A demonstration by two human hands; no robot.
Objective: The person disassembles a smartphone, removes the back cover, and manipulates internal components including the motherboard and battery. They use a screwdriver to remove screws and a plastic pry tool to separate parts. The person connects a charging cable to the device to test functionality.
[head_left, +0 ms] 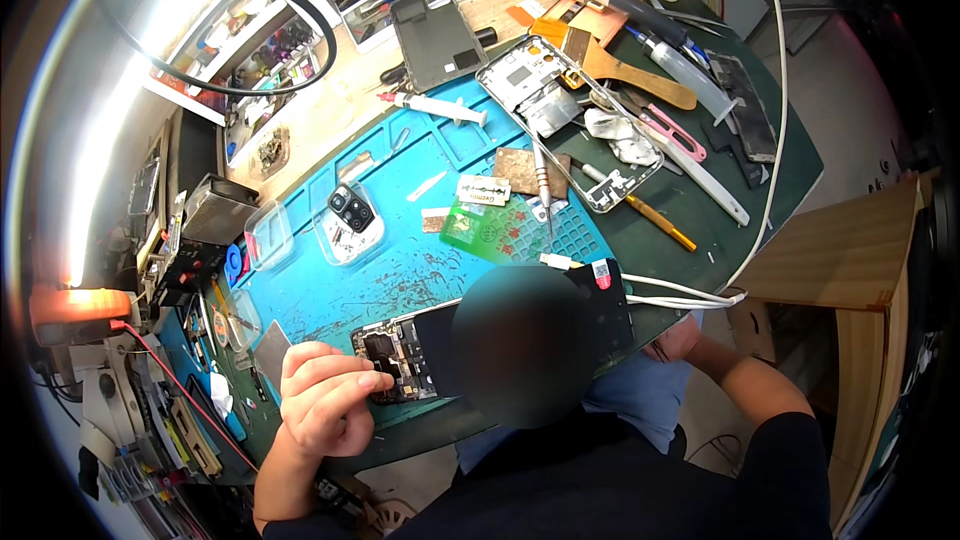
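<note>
An opened phone lies on the blue work mat at the bench's near side, its circuit board bare at the left end. My left hand is closed there, with thumb and fingertips together at the board's edge; whatever they pinch is too small to make out. A black screen panel with a red and white sticker extends rightward, and a dark blurred disc covers the stretch between. Low by the bench's right edge, my right hand rests near my lap, its fingers mostly hidden. White cable plugs lie just beyond the panel.
Beyond the phone sit a green card, a razor blade and a clear box holding a camera module. Further off are a stripped phone frame, syringe and wooden-handled brush. A white cable crosses the right side.
</note>
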